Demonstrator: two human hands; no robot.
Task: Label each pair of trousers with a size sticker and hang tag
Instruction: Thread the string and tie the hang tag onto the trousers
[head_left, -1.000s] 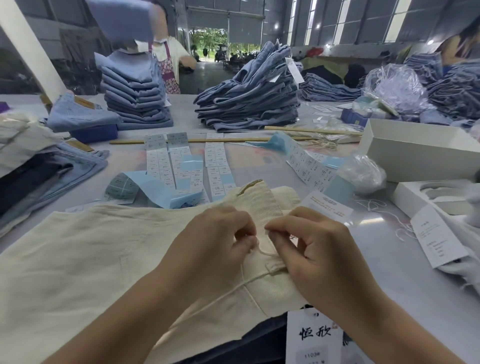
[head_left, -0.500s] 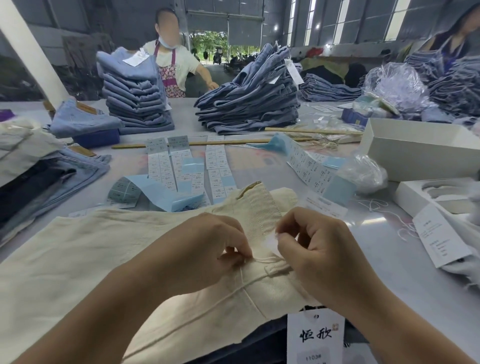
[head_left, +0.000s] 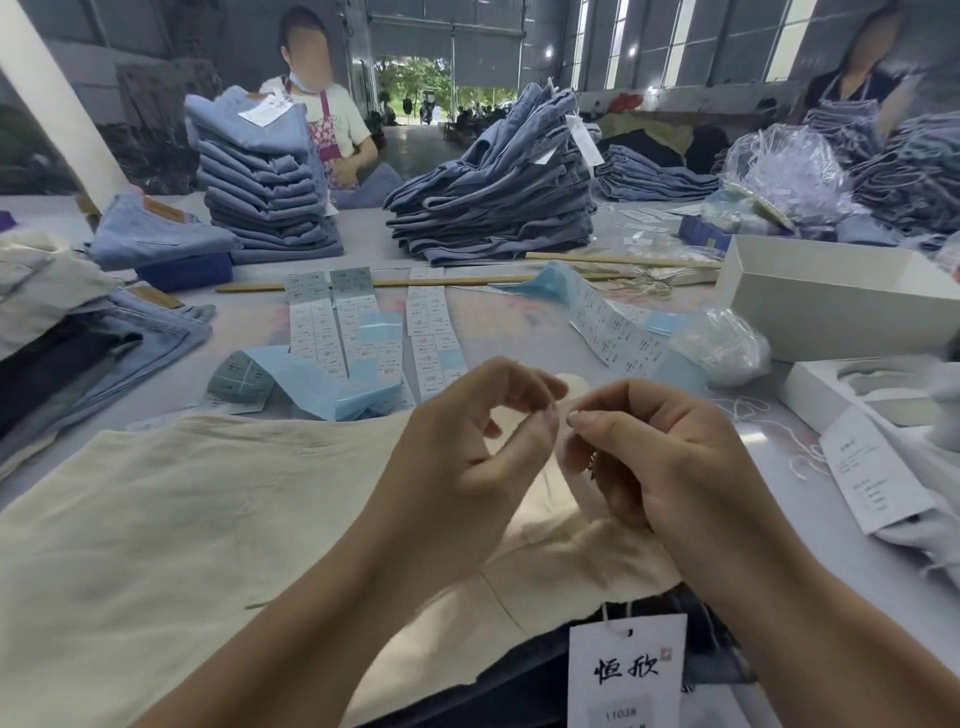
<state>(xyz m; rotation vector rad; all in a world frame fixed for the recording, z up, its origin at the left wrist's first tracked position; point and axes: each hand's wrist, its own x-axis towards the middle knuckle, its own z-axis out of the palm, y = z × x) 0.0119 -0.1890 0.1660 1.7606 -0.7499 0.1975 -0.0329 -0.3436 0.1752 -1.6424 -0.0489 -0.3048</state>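
Note:
Cream trousers (head_left: 208, 519) lie flat on the table in front of me, waistband toward the right. Both hands are lifted just above the waistband. My left hand (head_left: 467, 447) and my right hand (head_left: 654, 462) meet fingertip to fingertip and pinch a thin pale string (head_left: 546, 480) that runs down to the cloth. A small metal piece shows under my right fingers. A white hang tag (head_left: 626, 670) with black characters hangs at the near edge below the trousers. Strips of size stickers (head_left: 363, 332) on blue backing lie beyond the trousers.
Folded denim stacks (head_left: 493, 208) stand at the back, more jeans (head_left: 104, 353) at the left. White boxes (head_left: 831, 301) and a clear bag (head_left: 722, 348) sit at the right, near another tagged white garment (head_left: 878, 467). Two people work across the table.
Both hands have risen from the waistband, drawing the string up between their fingertips. The person at the back has set jeans on the stack.

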